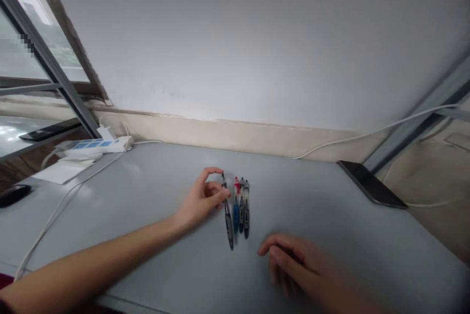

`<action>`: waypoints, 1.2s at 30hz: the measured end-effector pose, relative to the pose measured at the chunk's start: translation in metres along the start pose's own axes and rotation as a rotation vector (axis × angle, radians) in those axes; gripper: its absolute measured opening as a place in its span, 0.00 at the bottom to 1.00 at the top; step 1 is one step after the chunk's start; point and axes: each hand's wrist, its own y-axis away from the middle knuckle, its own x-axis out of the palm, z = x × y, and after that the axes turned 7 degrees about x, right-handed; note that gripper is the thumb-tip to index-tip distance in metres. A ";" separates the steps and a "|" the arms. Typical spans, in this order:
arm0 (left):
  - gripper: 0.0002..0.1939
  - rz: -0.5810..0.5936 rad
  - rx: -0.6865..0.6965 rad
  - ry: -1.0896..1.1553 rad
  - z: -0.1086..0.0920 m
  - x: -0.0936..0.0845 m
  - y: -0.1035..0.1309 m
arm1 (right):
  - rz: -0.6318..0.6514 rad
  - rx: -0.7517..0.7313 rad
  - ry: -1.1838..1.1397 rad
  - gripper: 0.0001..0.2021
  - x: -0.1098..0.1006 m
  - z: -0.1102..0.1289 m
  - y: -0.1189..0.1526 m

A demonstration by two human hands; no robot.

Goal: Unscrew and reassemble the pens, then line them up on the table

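Note:
My left hand is closed on a black-and-grey click pen, pinching its upper part, with the index finger on the push button. The pen's tip points toward me. Just right of it, three more pens lie side by side on the table. One pen has a blue grip and a red clip; the middle pen and the rightmost pen have dark grips. My right hand is nearer to me on the right, its fingers loosely bent and apart, slightly blurred, with nothing seen in it.
On the grey table, a white power strip with a cable is at the left, beside a black mouse. A black phone lies at the right edge. A white wall rises behind.

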 end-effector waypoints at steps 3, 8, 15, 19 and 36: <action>0.27 0.026 0.007 -0.086 0.008 -0.005 -0.025 | -0.011 -0.011 0.009 0.25 -0.002 -0.001 -0.002; 0.22 0.045 -0.027 -0.208 0.025 0.000 -0.047 | -0.056 -0.024 0.034 0.22 -0.006 0.001 -0.007; 0.21 0.120 -0.072 -0.256 0.016 -0.004 -0.018 | -0.167 -0.073 0.159 0.17 -0.019 0.008 -0.008; 0.17 0.190 -0.121 -0.251 0.010 -0.007 -0.002 | -0.236 -0.107 0.239 0.15 -0.030 0.011 -0.010; 0.19 0.310 0.019 -0.322 0.020 0.044 -0.009 | -0.403 -0.112 0.620 0.08 -0.051 0.009 -0.026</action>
